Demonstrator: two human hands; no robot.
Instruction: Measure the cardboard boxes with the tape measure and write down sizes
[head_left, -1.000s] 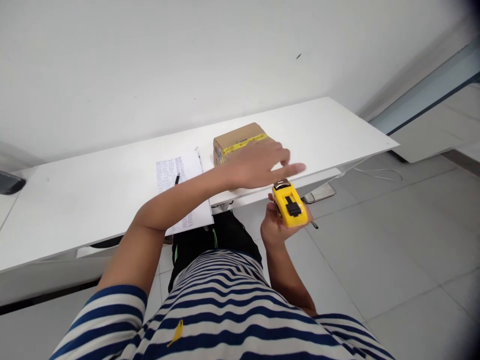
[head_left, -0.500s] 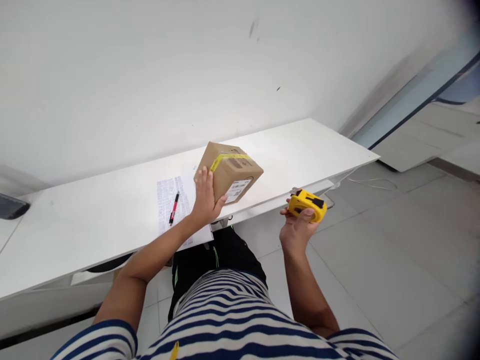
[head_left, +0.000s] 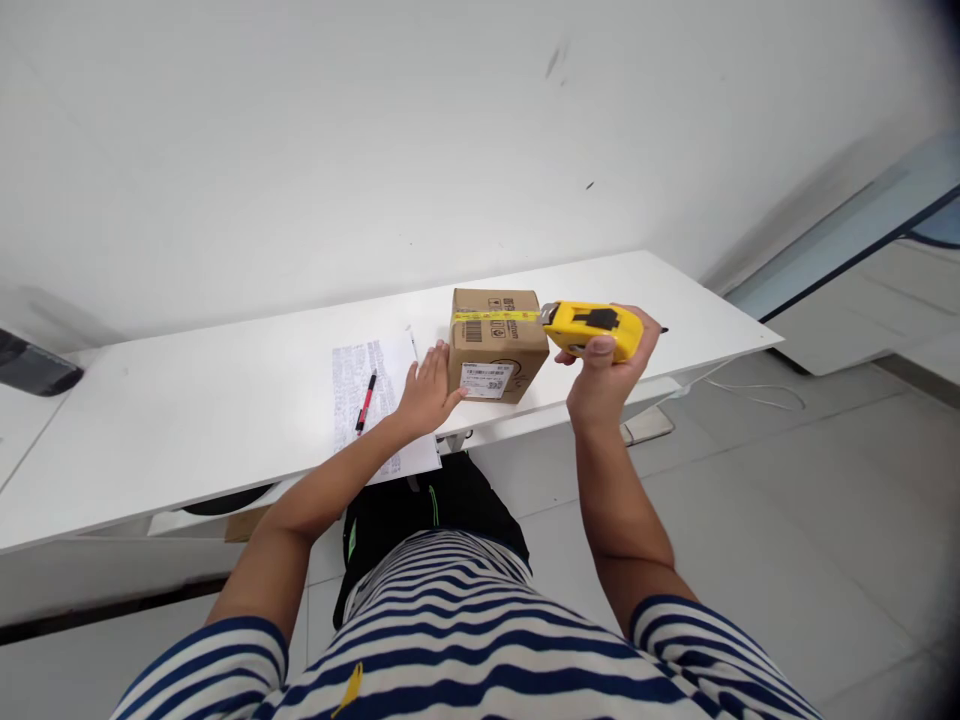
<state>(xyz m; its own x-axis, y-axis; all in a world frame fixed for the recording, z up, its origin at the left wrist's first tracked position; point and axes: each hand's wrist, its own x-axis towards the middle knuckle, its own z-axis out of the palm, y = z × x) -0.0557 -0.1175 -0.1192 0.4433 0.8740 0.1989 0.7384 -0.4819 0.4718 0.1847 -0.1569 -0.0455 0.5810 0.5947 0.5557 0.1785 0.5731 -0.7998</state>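
A small brown cardboard box sits on the white table, with printing and a yellow strip across its top and a white label on its front. My left hand rests against the box's left side, fingers stretched out and thumb by the front lower corner. In my right hand is a yellow and black tape measure, held at the box's right edge. Its metal tip is close to the right end of the yellow strip.
Under my left wrist lie sheets of paper with writing, and a red and black pen on them. A dark object stands at the table's left. The white table runs along the wall. A cable lies on the floor.
The box has gone from tilted to sitting flat on the table. My right hand has brought the tape measure up and over to the box's right edge.
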